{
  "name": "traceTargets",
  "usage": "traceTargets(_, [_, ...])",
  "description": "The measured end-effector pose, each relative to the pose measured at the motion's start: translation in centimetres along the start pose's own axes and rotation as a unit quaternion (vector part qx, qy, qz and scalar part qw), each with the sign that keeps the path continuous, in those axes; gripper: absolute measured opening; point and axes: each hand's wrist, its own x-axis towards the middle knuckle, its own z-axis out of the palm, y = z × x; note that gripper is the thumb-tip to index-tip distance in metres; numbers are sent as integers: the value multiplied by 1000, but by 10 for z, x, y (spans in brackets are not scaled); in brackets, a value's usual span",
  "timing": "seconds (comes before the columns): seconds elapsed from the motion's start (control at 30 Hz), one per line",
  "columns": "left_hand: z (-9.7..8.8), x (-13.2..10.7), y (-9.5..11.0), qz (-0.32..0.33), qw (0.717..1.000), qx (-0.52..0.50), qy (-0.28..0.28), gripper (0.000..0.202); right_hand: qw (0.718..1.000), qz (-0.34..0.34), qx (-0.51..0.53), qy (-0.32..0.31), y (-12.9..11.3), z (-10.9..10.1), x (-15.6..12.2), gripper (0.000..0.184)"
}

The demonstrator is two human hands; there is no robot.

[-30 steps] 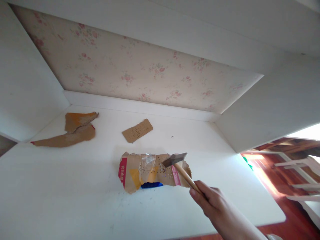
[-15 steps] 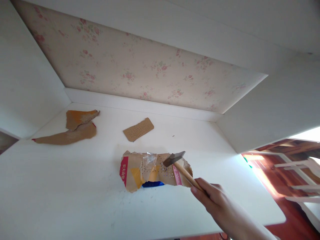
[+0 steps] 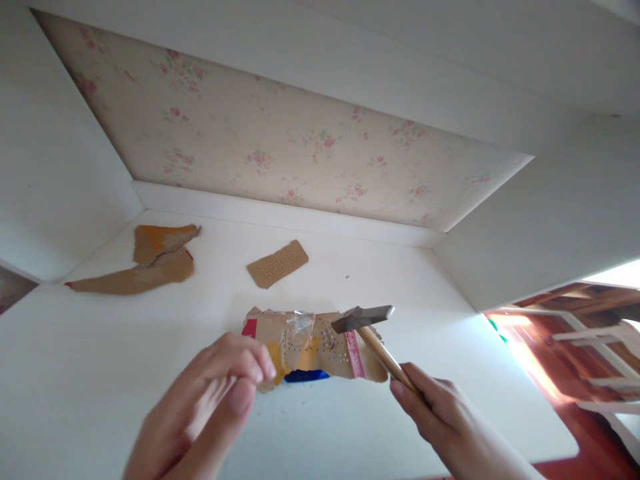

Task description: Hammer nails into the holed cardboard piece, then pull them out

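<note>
My right hand (image 3: 443, 417) grips the wooden handle of a hammer (image 3: 373, 330), whose grey metal head hangs just above the right part of a torn brown cardboard piece (image 3: 310, 343). That cardboard lies on the white table (image 3: 100, 373), has red stripes, yellow patches, clear tape and many small holes, and a blue thing (image 3: 305, 376) peeks from under it. My left hand (image 3: 210, 407) hovers in front of the cardboard's left end, thumb and fingertips pinched together; I cannot make out anything between them.
Farther back lie a small perforated cardboard strip (image 3: 277, 263) and, at the left, two torn brown cardboard scraps (image 3: 145, 263). A floral wallpaper back panel (image 3: 300, 133) and white side walls enclose the table. At the right, a red-brown floor and white furniture frames (image 3: 590, 347).
My left hand has come into view from below, up to the cardboard's left end. The hammer head has shifted slightly right and levelled out.
</note>
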Motion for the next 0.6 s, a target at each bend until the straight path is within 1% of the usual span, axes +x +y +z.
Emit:
traceTargets(0.03, [11,17,20,-1,1000,-3,-17,28,1000,-1,-10,-11,0,0,1,42])
traceTargets(0.07, [21,30,36,-11,999,2,-32,27,999,-2,-22,-24,1,0,1,42])
traceTargets(0.1, [29,40,45,-28,998,11,-48,28,999,-3,-33,-36,1,0,2,43])
traceTargets(0.13, [34,46,49,-48,997,21,-64,29,998,-6,-39,-44,2,-1,2,43])
traceTargets(0.17, [37,48,47,-63,994,29,-81,30,998,-8,-40,-43,3,-1,2,43])
traceTargets(0.23, [37,46,34,-87,991,44,-89,31,999,-9,-30,-18,4,-1,1,44])
traceTargets(0.3, [32,42,17,-95,990,55,-84,31,1000,-10,-18,15,4,-2,0,45])
traceTargets(0.37, [27,40,6,-96,990,64,-79,32,999,-15,-17,22,4,-1,1,44])
traceTargets(0.5, [21,44,1,-94,990,82,-72,32,999,-13,-31,-29,4,3,2,41])
traceTargets(0.57, [19,47,-1,-93,990,89,-65,32,999,-22,-22,-17,5,3,1,41])
traceTargets(0.6, [18,48,-2,-92,990,91,-62,33,999,-29,-18,-2,6,3,0,41])
